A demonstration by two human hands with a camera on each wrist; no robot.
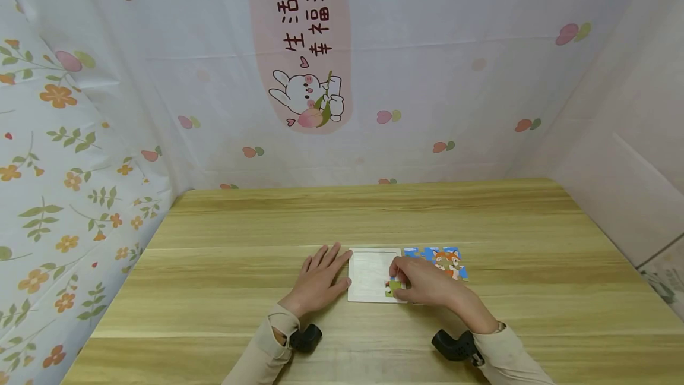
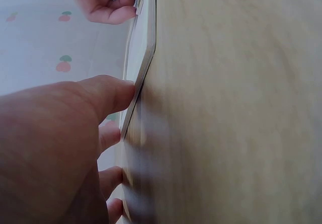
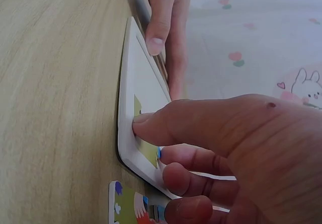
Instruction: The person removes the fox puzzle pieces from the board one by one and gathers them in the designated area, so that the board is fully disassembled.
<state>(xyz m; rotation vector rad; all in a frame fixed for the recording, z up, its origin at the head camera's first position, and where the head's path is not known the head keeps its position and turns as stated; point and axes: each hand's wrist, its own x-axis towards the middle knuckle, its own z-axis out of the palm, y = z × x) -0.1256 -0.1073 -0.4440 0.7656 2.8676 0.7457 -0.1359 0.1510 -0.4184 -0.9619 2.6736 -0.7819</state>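
Observation:
A white puzzle tray [image 1: 369, 263] with a raised rim lies flat on the table. My left hand [image 1: 317, 281] is spread on the table at the tray's left edge, its thumb and a fingertip touching the rim. At the tray's lower right corner, my right hand [image 1: 430, 283] pinches a green puzzle piece [image 3: 147, 151] between thumb and fingers. The piece sits inside the rim there, partly covered by the fingers. Right of the tray lie joined puzzle pieces with orange foxes on blue [image 1: 449, 258], partly hidden under the right hand.
The wood-grain table [image 1: 240, 224] extends around the tray on all sides. A white curtain [image 1: 427, 76] with fruit prints and a rabbit hangs behind it, and a flowered cloth [image 1: 69, 195] hangs at the left.

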